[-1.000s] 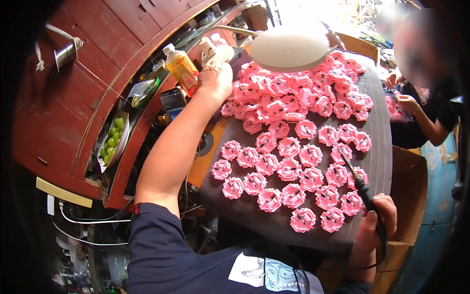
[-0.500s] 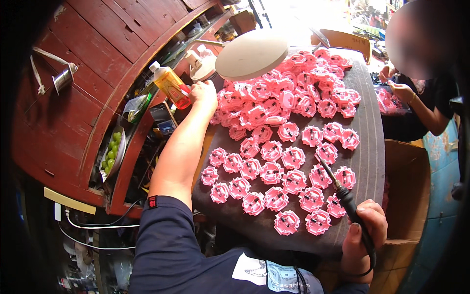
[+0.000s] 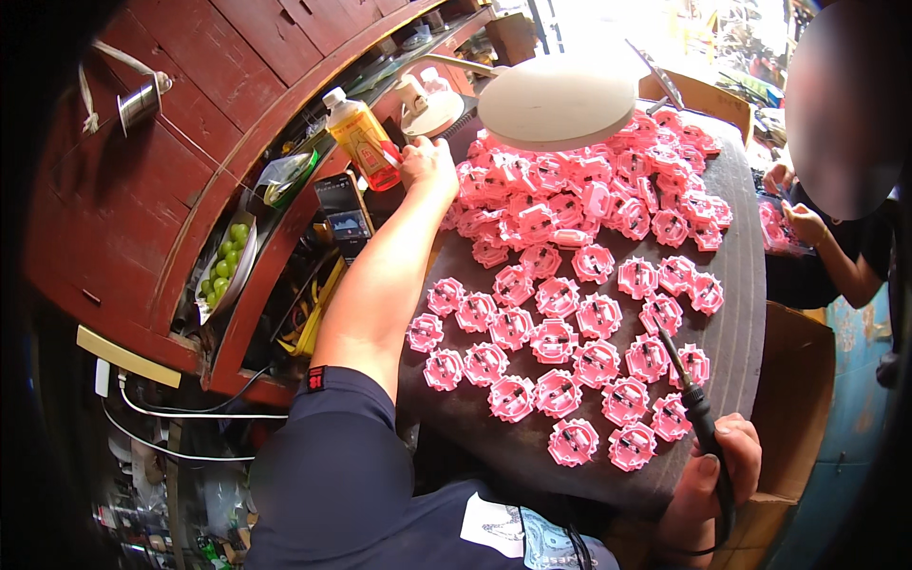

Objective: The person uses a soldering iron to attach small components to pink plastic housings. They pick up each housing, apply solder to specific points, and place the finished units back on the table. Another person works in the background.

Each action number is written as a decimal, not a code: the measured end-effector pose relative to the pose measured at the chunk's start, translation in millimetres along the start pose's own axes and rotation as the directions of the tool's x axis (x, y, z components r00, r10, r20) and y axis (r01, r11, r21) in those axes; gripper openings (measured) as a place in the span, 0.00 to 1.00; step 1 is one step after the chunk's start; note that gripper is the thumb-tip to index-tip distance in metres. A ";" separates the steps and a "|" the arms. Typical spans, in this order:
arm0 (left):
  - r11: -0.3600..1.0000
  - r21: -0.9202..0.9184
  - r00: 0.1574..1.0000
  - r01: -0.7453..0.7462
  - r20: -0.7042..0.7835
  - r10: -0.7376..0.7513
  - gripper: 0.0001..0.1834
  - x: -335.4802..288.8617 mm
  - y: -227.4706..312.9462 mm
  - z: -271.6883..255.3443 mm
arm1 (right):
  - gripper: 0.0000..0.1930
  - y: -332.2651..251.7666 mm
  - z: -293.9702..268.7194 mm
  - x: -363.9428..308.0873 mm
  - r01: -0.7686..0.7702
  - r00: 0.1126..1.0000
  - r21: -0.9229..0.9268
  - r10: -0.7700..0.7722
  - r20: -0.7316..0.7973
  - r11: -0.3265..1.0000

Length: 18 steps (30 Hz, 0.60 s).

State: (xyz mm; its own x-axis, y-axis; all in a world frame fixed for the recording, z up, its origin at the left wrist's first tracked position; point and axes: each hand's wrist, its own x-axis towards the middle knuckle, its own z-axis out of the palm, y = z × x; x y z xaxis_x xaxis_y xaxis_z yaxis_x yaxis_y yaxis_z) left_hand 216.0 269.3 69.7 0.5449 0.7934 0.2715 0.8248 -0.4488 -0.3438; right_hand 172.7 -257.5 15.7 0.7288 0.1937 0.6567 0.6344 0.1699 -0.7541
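Note:
Several pink gear-shaped plastic parts [image 3: 556,337] lie spread on a dark round work board [image 3: 741,275], with a heap of them [image 3: 589,185] at the far side. My left hand [image 3: 425,161] reaches to the board's far left edge, fingers closed beside a yellow bottle [image 3: 361,138]; what it grips is hidden. My right hand [image 3: 712,475] holds a black soldering iron [image 3: 689,389] at the near right, its tip pointing over the pink parts.
A white lamp head [image 3: 560,100] hangs over the heap. A red wooden shelf [image 3: 218,104] at left holds a phone [image 3: 344,204], a dish of green grapes [image 3: 226,266] and a solder spool [image 3: 141,100]. Another person's hands [image 3: 803,218] work at the right.
My left hand has drawn back slightly from the shelf toward the board's far left edge by the yellow bottle. My right hand keeps the soldering iron in the same place.

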 end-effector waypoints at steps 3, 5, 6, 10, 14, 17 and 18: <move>0.999 -0.033 1.000 -0.003 0.001 0.003 0.21 -3.6 4.1 -6.2 | 0.21 0.0 0.7 1.4 0.000 1.000 0.000 0.000 -0.001 1.000; 0.999 -0.045 1.000 -0.014 0.003 0.014 0.21 -2.5 3.5 -6.2 | 0.21 3.7 0.7 -0.1 0.027 1.000 -0.009 -0.027 -0.004 1.000; 0.999 -0.048 1.000 -0.017 0.005 0.017 0.20 -2.3 1.6 -6.6 | 0.21 5.2 0.4 -1.1 0.039 0.999 -0.011 -0.039 -0.004 0.999; 0.997 -0.037 0.998 -0.063 -0.013 0.063 0.26 7.0 -22.5 -2.5 | 0.20 8.7 2.6 -3.0 0.044 0.999 0.045 -0.044 0.007 0.998; 0.937 0.023 0.906 -0.348 -0.249 0.342 0.15 -40.5 -28.7 -54.4 | 0.21 21.4 -3.5 -3.9 0.102 0.995 0.010 -0.102 0.006 0.995; 0.891 0.033 0.817 -0.453 -0.385 0.430 0.14 -122.3 -50.8 -126.6 | 0.20 21.9 -13.8 -3.9 0.101 0.995 0.029 -0.101 0.025 0.994; 0.871 0.076 0.727 -0.485 -0.519 0.449 0.14 -146.2 -68.7 -129.1 | 0.20 25.4 -15.8 -6.2 0.084 0.996 0.012 -0.084 -0.004 0.996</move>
State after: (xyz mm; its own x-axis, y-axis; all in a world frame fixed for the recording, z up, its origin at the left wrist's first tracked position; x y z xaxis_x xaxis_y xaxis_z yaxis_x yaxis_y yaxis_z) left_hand 99.2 131.0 169.7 0.8451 0.1614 0.5096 0.4432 -0.7446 -0.4992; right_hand 188.4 -269.7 -7.5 0.6742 0.1753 0.7174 0.6899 0.1974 -0.6965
